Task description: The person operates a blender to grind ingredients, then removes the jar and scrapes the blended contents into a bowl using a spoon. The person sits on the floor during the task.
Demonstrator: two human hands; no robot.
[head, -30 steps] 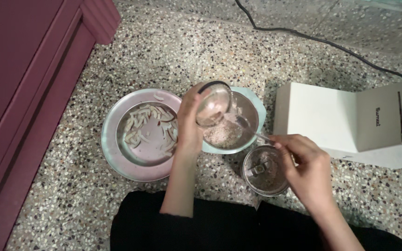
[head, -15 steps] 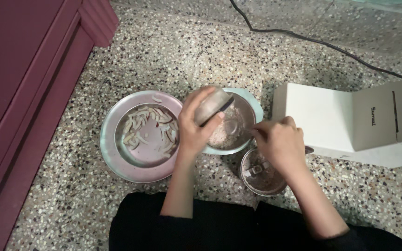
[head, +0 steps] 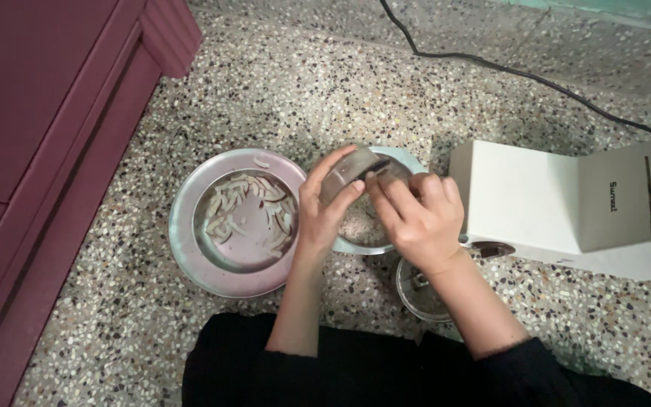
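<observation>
Between the two hands, above a pale bowl [head: 414, 161], sits a small steel cup [head: 348, 172], tipped on its side with its mouth toward the right hand. The left hand [head: 324, 209] grasps this cup, thumb beneath and fingers curled over its upper wall. The right hand [head: 416, 215] is closed, fingertips bunched at the cup's mouth; a handle end [head: 491, 248] protrudes just past its wrist side, so it appears to grip a spoon-like utensil, though the working end is hidden behind the fingers. Contents of the bowl, a pale ground material, show only in a sliver beneath the hands.

Left of the left hand, touching or nearly touching the bowl, lies a steel plate [head: 186, 226] holding pale slivers [head: 246, 211]. Below the right wrist stands an open grinder jar [head: 420, 290], partly covered by the forearm. Right of the right hand rests a white carton [head: 559, 203] with its flap open. A black cable [head: 506, 64] runs across the speckled floor [head: 303, 90] well beyond the hands.

Risk assessment: the cup is held at a steep tilt near the bowl's edge; vigorous scraping could throw material onto the floor. The right forearm hangs directly over the grinder jar, and a downward slip may knock it over. Pressure on the bowl's rim could tilt it.
</observation>
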